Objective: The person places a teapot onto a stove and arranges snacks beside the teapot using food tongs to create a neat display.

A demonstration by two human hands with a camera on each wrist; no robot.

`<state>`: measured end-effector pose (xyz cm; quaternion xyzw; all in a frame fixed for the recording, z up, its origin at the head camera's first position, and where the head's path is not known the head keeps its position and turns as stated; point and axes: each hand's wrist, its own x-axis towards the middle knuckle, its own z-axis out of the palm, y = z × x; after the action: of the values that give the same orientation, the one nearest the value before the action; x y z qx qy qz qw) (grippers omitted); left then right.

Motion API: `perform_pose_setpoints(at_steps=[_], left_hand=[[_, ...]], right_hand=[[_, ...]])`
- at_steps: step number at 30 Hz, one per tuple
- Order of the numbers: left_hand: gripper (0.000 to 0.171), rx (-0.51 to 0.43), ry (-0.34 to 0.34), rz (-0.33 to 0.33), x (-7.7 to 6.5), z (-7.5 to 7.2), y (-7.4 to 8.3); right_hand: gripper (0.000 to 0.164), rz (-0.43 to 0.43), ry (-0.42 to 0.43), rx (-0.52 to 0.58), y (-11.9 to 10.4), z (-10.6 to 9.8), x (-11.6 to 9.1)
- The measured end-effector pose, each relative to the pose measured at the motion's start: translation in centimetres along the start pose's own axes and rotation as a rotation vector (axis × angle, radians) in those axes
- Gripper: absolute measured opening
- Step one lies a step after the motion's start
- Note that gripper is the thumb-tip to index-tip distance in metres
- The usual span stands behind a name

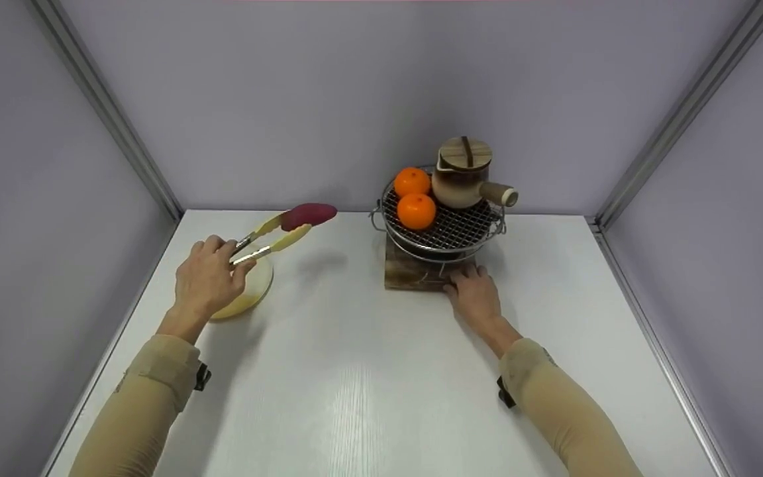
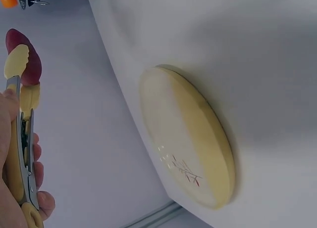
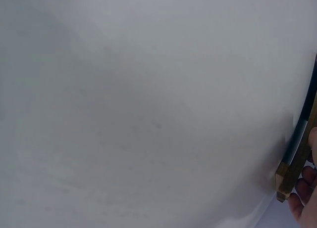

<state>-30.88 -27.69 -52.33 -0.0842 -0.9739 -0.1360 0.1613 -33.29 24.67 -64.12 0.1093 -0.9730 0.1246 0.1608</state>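
My left hand (image 1: 208, 278) grips a pair of metal tongs (image 2: 26, 154) with yellow tips. Between the tips is a purple sweet potato (image 1: 310, 214), raised above the table. Below this hand lies a round white-and-yellow plate (image 2: 173, 134) with a twig pattern, partly covered by the hand in the head view. My right hand (image 1: 476, 298) holds the front right corner of a wooden base (image 1: 411, 273), fingertips at its edge. Over the base stands a round wire grill (image 1: 457, 228), bearing two oranges (image 1: 416, 212) and a side-handled teapot (image 1: 457, 189) with a wooden lid.
The white table (image 1: 348, 371) meets purple-grey panels (image 1: 289, 99) at the back and sides. Metal frame bars (image 1: 653, 324) run along the corners and right edge. The teapot's handle (image 1: 499, 193) points right, past the grill rim.
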Motion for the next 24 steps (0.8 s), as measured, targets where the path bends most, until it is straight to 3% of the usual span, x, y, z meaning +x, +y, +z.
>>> perform_pose_setpoints(at_steps=[10, 24], left_hand=[[0.048, -0.019, 0.018, 0.046, 0.4, -0.8, 2.3], [0.045, -0.048, -0.012, 0.054, 0.4, -1.6, 6.5]], right_hand=[[0.026, 0.008, 0.029, 0.012, 0.0, 0.2, -0.1], [0.024, 0.005, 0.018, 0.038, 0.0, -0.1, -0.1]])
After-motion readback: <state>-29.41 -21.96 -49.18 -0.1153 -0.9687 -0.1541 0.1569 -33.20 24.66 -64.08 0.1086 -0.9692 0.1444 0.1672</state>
